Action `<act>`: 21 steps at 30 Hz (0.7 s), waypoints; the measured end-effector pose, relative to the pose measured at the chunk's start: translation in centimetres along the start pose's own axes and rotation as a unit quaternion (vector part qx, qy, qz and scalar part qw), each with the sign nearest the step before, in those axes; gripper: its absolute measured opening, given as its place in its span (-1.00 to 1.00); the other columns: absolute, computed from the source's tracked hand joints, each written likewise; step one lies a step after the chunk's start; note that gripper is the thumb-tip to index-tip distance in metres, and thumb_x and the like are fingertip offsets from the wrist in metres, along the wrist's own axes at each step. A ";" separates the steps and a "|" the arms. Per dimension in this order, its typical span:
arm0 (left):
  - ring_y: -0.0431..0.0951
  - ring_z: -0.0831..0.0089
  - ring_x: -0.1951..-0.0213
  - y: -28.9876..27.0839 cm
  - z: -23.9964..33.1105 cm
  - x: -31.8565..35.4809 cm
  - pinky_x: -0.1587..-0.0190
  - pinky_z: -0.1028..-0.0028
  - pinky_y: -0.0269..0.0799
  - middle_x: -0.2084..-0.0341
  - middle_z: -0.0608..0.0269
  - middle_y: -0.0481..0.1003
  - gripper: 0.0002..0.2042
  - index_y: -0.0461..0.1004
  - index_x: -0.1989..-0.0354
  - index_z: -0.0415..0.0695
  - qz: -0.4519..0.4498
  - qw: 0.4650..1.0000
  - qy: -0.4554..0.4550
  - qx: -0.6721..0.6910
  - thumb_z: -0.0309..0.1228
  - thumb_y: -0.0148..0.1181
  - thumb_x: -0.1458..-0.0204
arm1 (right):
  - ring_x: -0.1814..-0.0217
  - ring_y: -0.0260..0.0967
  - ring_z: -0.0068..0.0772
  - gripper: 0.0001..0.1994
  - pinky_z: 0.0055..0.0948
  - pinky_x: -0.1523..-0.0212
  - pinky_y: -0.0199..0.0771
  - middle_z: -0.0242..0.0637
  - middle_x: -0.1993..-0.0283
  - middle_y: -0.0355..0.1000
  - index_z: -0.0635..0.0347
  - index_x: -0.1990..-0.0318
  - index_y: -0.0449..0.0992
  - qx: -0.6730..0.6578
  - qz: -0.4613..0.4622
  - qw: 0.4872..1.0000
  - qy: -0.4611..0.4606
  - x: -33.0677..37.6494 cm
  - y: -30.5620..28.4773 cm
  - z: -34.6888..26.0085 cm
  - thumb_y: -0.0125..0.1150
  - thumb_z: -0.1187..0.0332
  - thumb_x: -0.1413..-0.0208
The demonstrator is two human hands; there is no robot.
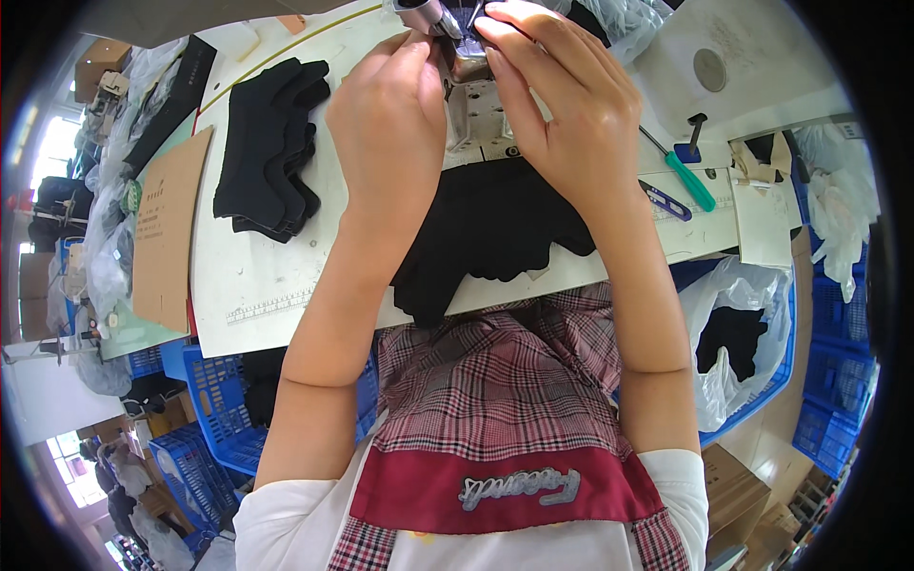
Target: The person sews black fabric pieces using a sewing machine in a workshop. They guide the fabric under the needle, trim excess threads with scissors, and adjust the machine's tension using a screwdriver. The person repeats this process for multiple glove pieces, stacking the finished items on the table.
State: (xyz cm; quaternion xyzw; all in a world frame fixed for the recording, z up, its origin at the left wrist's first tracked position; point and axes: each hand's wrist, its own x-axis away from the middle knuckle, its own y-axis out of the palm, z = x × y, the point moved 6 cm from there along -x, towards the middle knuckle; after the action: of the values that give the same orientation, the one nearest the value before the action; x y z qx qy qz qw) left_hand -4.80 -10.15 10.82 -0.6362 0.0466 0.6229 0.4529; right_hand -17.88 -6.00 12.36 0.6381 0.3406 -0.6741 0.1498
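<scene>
Both my hands are raised at the head of a sewing machine (470, 65), at the top of the view. My left hand (386, 119) is closed, its fingertips drawn together beside the metal cylinder at the machine's front; what they hold is hidden. From the other side my right hand (576, 109) reaches in, fingers bent and fingertips gathered close to the needle area. Anything between them is too small to make out. Below my wrists a black fabric piece (495, 224) lies across the table's front edge. Left of my left hand rests a stack of black cut pieces (271, 147) with wavy edges.
Right of the machine lie a green-handled screwdriver (690, 181) and a blue thread snipper (665, 200). A blue crate (783, 366) lined with clear plastic holds black fabric at the right. Cardboard (171, 228) leans at the table's left; another blue crate (224, 404) stands below.
</scene>
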 end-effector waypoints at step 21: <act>0.59 0.19 0.33 0.5 -0.7 0.6 0.22 0.40 0.48 0.29 0.07 0.59 -0.82 0.56 0.20 -0.28 0.005 0.998 -0.010 0.060 -0.55 0.12 -0.04 | 0.15 0.51 -0.28 -0.82 -0.41 0.15 0.49 -0.35 0.17 0.54 0.19 0.21 0.62 0.068 -0.011 0.998 -0.007 0.6 0.6 0.1 0.25 0.49 0.01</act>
State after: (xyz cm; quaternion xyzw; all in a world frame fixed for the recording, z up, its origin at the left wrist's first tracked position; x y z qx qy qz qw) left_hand -4.41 -10.60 9.96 -0.6011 0.0826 0.6280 0.4873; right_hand -17.64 -6.38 11.60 0.6383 0.2998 -0.7018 0.1010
